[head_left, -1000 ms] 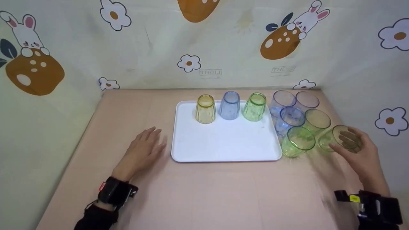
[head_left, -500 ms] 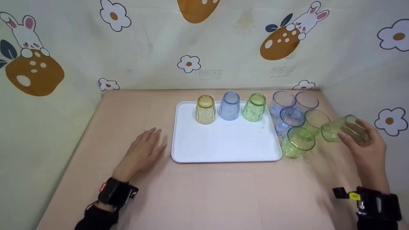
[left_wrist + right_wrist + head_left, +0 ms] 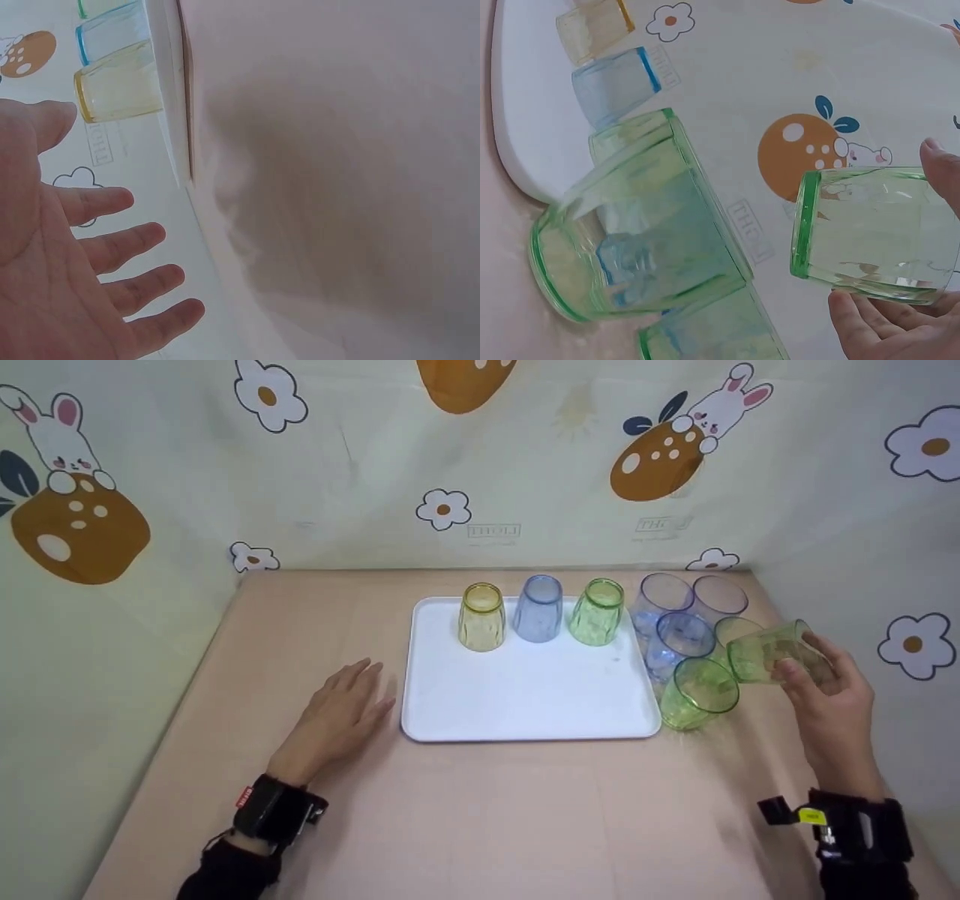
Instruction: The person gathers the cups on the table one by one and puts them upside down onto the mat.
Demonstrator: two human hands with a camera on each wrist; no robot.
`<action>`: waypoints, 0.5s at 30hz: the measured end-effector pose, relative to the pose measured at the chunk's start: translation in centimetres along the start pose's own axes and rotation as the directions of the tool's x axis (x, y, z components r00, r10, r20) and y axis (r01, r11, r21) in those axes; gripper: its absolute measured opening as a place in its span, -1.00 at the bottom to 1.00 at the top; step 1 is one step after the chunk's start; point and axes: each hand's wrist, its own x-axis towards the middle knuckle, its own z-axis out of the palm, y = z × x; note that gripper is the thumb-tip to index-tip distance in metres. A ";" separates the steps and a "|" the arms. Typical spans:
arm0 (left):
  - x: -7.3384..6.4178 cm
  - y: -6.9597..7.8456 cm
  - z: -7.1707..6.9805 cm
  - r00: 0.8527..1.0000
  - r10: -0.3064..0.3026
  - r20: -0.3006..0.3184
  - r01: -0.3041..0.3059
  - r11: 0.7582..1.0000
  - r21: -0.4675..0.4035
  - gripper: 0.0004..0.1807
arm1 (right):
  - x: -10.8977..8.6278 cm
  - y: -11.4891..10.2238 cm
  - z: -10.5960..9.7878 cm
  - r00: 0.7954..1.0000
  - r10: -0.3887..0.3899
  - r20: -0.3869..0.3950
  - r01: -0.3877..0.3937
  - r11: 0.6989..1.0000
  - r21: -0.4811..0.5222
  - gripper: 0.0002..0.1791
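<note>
My right hand (image 3: 832, 697) grips a pale green glass (image 3: 754, 656) between thumb and fingers, above the table. In the head view the glass is tipped on its side, and it overlaps a yellow-green glass (image 3: 731, 630) behind it. In the right wrist view its thick green base (image 3: 804, 225) points away from the palm. My left hand (image 3: 334, 716) holds nothing, its fingers extended beside the left edge of a white tray (image 3: 525, 697). Along the tray's back stand a yellow glass (image 3: 482, 622), a blue glass (image 3: 539, 615) and a green glass (image 3: 598, 619), all upside down.
Right of the tray several glasses stand close together with rims up: a green glass (image 3: 697, 701) in front, a blue glass (image 3: 679, 649) behind it, and a purple-rimmed glass (image 3: 720, 592) at the back. A patterned sheet (image 3: 360, 472) hangs behind the table (image 3: 480, 817).
My right hand has raised the pale green glass off the table, tipped it sideways, and brought it left toward the grouped glasses. The left hand has stayed almost still.
</note>
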 end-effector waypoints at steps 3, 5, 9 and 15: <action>0.1 0.1 0.0 1.000 0.000 0.001 0.000 1.000 -0.009 -0.30 | 0.0 0.1 0.7 1.000 0.005 0.028 -0.008 0.995 0.104 -0.43; 0.1 0.2 0.0 1.000 -0.001 0.002 0.001 1.000 -0.013 -0.30 | 0.1 0.2 1.2 0.999 0.011 0.037 -0.016 0.989 0.147 -0.46; 0.2 0.3 0.0 1.000 0.000 0.004 0.000 1.000 -0.010 -0.29 | 0.3 0.4 2.0 0.999 0.004 0.048 -0.017 0.962 0.271 -0.50; 0.3 0.6 0.0 1.000 0.011 -0.004 -0.011 1.000 -0.014 -0.30 | 0.6 0.7 3.0 0.998 -0.011 0.057 -0.019 0.868 0.495 -0.56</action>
